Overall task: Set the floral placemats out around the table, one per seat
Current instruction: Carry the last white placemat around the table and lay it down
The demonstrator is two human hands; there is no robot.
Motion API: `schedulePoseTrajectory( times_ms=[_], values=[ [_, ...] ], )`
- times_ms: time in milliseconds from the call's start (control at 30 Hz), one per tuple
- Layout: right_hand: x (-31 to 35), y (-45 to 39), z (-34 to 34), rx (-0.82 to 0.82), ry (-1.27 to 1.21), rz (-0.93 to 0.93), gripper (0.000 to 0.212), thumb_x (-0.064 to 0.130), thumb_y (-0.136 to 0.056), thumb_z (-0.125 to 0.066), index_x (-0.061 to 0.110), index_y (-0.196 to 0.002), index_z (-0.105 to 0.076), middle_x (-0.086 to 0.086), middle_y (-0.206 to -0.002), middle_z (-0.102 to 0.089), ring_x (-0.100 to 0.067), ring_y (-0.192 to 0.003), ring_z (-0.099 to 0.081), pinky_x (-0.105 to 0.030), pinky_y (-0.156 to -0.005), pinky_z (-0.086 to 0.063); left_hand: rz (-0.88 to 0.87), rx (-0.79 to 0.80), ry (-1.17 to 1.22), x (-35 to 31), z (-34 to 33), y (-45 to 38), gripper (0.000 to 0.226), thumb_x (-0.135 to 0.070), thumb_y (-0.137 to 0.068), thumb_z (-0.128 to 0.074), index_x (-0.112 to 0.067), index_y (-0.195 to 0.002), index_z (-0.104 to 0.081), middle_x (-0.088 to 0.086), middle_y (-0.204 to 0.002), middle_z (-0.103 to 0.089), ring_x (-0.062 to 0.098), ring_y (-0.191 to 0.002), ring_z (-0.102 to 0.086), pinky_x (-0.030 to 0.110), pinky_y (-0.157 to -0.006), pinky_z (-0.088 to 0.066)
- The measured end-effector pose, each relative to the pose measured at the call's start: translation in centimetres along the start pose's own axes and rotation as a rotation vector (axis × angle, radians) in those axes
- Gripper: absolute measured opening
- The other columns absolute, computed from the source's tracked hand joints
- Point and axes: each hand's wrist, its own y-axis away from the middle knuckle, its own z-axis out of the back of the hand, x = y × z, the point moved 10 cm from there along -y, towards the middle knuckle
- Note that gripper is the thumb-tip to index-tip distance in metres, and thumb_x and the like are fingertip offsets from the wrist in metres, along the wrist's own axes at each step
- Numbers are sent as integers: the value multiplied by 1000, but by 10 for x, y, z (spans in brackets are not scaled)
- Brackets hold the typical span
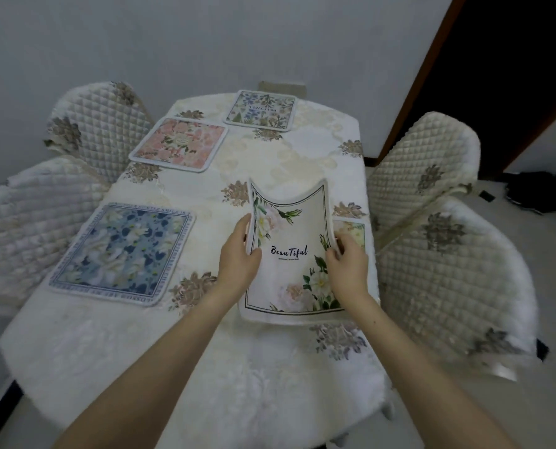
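Note:
A white floral placemat [291,241] printed "Beautiful" is held above the table's right side, its far edge curling up. My left hand [239,257] grips its left edge and my right hand [348,257] grips its right edge. Under it, by my right hand, a corner of another placemat [354,231] shows on the table. A blue floral placemat [121,254] lies flat at the near left seat. A pink floral placemat [179,144] lies at the far left seat. A pale blue-flowered placemat [260,110] lies at the table's far end.
The table [160,345] wears a cream floral cloth. Quilted chairs stand on the left [21,222] [102,121] and on the right [422,170] [448,286]. A dark bag [539,192] lies on the floor at the far right by a dark doorway.

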Motion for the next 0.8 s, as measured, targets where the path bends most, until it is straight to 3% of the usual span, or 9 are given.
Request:
schedulePoseTrajectory(
  times_ms=[100,233,300,367,400,500,633,733,800],
  values=[
    [-16,41,33,-60,-57,-76,30,-1,-89,-46,9,-114,-59,9,-76,-57,3,-54,-51,-5,-47,-37,-46,70,5,-10,-20,37,66,-6,-86,-54,-32,-143,-30,12,-127,-55,34,-105,-57,37,-78,-50],
    [-27,90,77,-181,-99,-143,31,1,-87,-49,19,-109,-62,15,-80,-63,1,-58,-56,-6,-50,-41,-141,168,29,-25,-45,69,67,-3,-85,-54,-32,-141,-33,9,-125,-57,19,-90,-57,8,-61,-45],
    [-32,111,93,-232,-86,-184,32,1,-86,-50,17,-110,-64,11,-84,-67,3,-62,-57,-7,-52,-43,-164,226,41,-32,-57,81,66,-3,-85,-54,-33,-140,-34,11,-127,-56,23,-98,-57,18,-71,-51],
    [-35,131,111,-308,-71,-204,32,-1,-85,-51,17,-109,-65,14,-84,-66,8,-67,-58,-4,-55,-43,-176,295,46,-38,-71,93,66,-4,-85,-55,-33,-140,-34,13,-130,-53,32,-110,-54,42,-87,-50],
    [-38,141,119,-337,-67,-217,32,-1,-85,-51,15,-108,-65,14,-85,-67,8,-69,-59,-4,-58,-43,-194,327,47,-42,-79,100,66,-4,-84,-55,-32,-140,-35,13,-130,-53,34,-112,-54,46,-90,-48],
    [-44,171,144,-425,-41,-260,31,-2,-84,-50,15,-105,-65,8,-84,-67,4,-69,-57,-10,-62,-42,-281,407,51,-58,-103,119,65,-3,-83,-55,-31,-138,-37,10,-123,-59,33,-107,-57,30,-78,-49],
    [-54,204,189,-543,49,-258,33,-2,-82,-48,21,-98,-64,12,-65,-56,4,-59,-51,-6,-51,-36,-331,522,42,-79,-147,144,66,-3,-82,-54,-32,-139,-36,9,-126,-58,30,-107,-58,41,-85,-51],
    [-73,218,227,-589,118,-304,30,0,-83,-47,15,-103,-64,10,-64,-55,-1,-56,-50,-8,-51,-35,-404,574,62,-107,-184,167,65,-3,-80,-54,-38,-133,-39,-5,-109,-61,5,-84,-57,8,-63,-45],
    [-87,224,254,-608,156,-325,30,1,-83,-47,14,-104,-64,2,-68,-60,-7,-60,-52,-13,-53,-36,-446,611,74,-127,-212,182,66,-2,-78,-54,-41,-130,-41,-12,-102,-58,2,-82,-54,5,-62,-42]
  ],
)
